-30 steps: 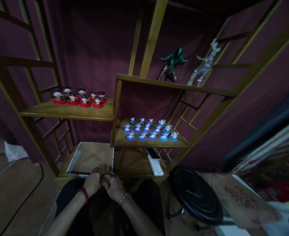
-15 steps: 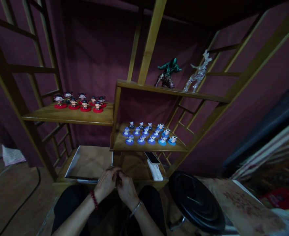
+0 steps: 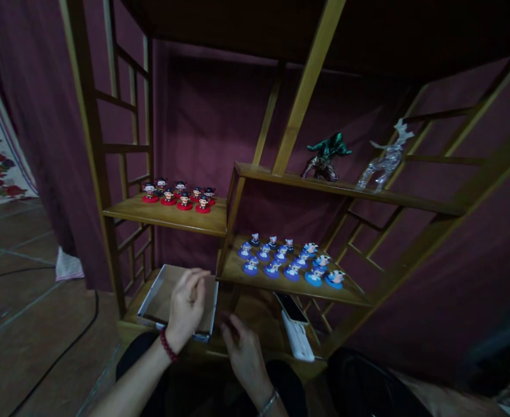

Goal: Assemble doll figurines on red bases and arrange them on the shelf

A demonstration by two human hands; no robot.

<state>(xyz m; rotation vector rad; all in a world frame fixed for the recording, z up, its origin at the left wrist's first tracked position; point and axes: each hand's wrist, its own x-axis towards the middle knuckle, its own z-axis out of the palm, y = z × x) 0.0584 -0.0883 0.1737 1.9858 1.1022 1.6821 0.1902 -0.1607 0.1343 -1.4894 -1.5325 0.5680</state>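
Note:
My left hand (image 3: 187, 304), with a red bead bracelet at its wrist, is raised over the right part of a shallow white-edged cardboard box (image 3: 161, 292). Its fingers stretch to the right, the thumb apart below them, and nothing shows in its grasp. Lower and to the right, my right hand (image 3: 246, 350), wearing a silver bangle, hovers before the bottom shelf (image 3: 255, 313) with loosely bent, parted fingers and no visible object. Small figurines on red bases (image 3: 184, 200) stand on the left shelf. Purple-based figurines (image 3: 273, 268) and blue-based figurines (image 3: 314, 275) line the middle shelf.
A dark phone (image 3: 293, 308) rests against a white object (image 3: 298, 339) at the lower right. Above are a green-hooded figure (image 3: 327, 156) and a clear deer statuette (image 3: 385, 162). A black stool (image 3: 367, 385) stands at right. One cable (image 3: 81, 324) crosses the floor.
My hands were together in front of the shelf and have parted. The left rose over the box; the right stays lower. The camera view has turned left.

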